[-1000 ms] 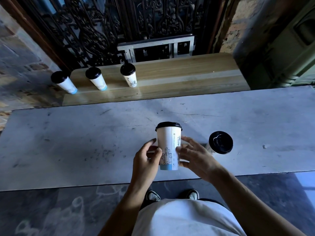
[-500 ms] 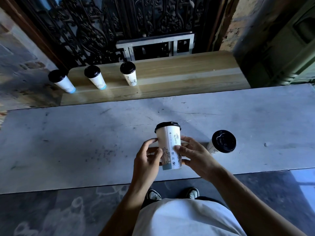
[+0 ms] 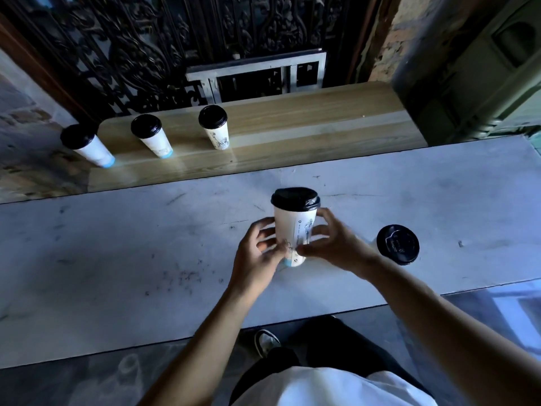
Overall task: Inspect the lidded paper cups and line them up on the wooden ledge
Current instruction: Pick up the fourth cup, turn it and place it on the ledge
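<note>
Both hands hold one lidded paper cup (image 3: 295, 230) upright over the grey stone counter (image 3: 117, 259): the left hand (image 3: 257, 256) and the right hand (image 3: 333, 244) curl their fingers round its lower half. Another cup (image 3: 397, 244) stands just to the right. Three cups (image 3: 213, 127) line the wooden ledge (image 3: 322, 124) beyond the counter.

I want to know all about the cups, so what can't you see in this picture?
All in the head view:
- What is inside the held cup: its black lid covers it.
- Part of its printed drawing: the left hand and right hand cover it, and the print is too small to read.
- The body of the cup on the marble counter: seen from above, its lid hides it.
- Whether the three ledge cups are full.
</note>
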